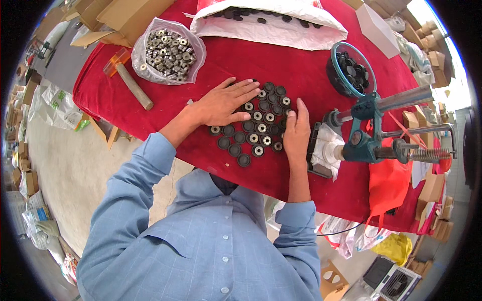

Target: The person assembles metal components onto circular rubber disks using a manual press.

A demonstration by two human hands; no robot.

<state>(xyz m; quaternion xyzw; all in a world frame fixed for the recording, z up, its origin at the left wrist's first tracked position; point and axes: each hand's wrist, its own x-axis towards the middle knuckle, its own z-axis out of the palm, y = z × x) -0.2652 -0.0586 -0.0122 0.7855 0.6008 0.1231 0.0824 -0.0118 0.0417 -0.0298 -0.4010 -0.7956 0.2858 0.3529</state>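
Left hand lies flat over the left part of the black round bushings on the red table, so the pieces under the palm can't be counted. Right hand stands edge-on at the cluster's right side; its fingertips and whatever they pinch are hidden. White sack at the table's far edge is cut off by the frame top, contents mostly covered by its flap. Black bucket interior too dark to separate the parts. Metal sleeves in the clear bag too small to tell apart. Hand press base is wrapped in white cloth, lever end runs into the dark rim.
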